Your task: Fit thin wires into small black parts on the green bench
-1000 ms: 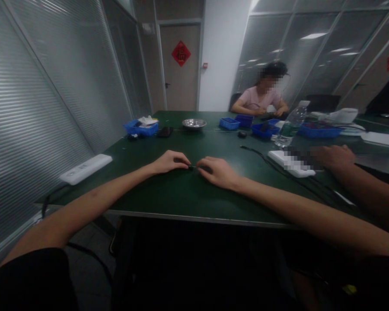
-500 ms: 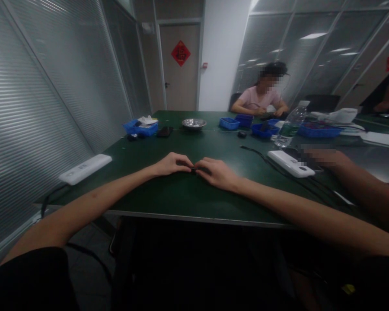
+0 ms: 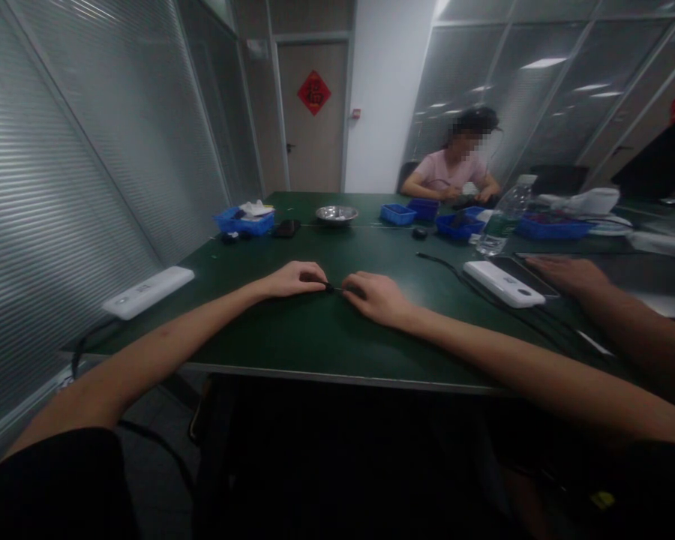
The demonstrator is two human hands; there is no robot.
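Both my hands rest on the dark green table [image 3: 292, 337], fingertips facing each other. My left hand [image 3: 295, 279] is curled, pinching one end of a small black part [image 3: 331, 287]. My right hand [image 3: 374, 298] is curled too, pinching the other end of the same small part. The piece is too small and dark to name. A co-worker's hand [image 3: 565, 274] lies flat on a dark phone [image 3: 520, 270] at my right.
A white power strip [image 3: 149, 292] lies at the left table edge, another white power strip [image 3: 503, 283] with black cables to the right. Blue bins [image 3: 244, 222], a steel bowl [image 3: 336, 215] and a water bottle [image 3: 503, 217] stand farther back. A person in pink sits at the far end.
My fingertips drew together, then parted slightly with the small part between them. The co-worker's hand at the right shifted and now lies flat on the phone.
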